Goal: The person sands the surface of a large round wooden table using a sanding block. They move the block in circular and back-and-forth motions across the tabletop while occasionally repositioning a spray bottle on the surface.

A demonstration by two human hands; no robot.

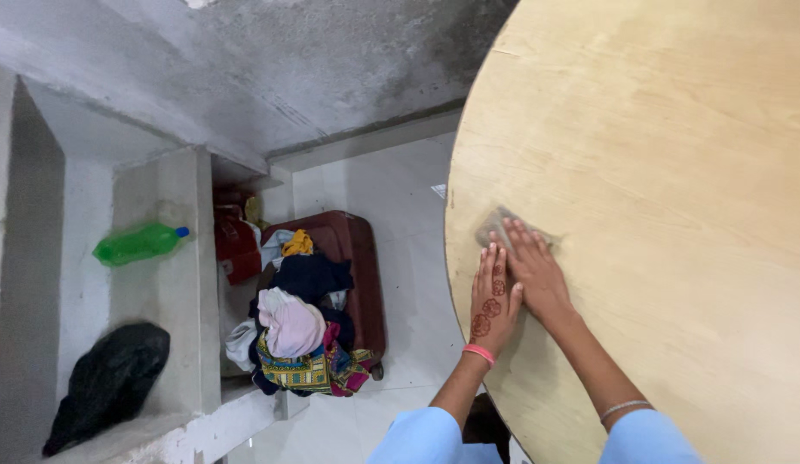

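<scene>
Both hands flat on the round wooden table (pixel 675 215). Right hand (pixel 537 275) has fingers together, pressing a small grey sanding pad (pixel 496 225) under its fingertips. Left hand (pixel 493 301) lies alongside, fingers closed, fingertips just short of the pad.

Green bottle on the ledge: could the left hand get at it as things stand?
Probably not. The left hand lies flat on the round table beside the right hand, and the green bottle lies on a ledge far across open floor.
</scene>
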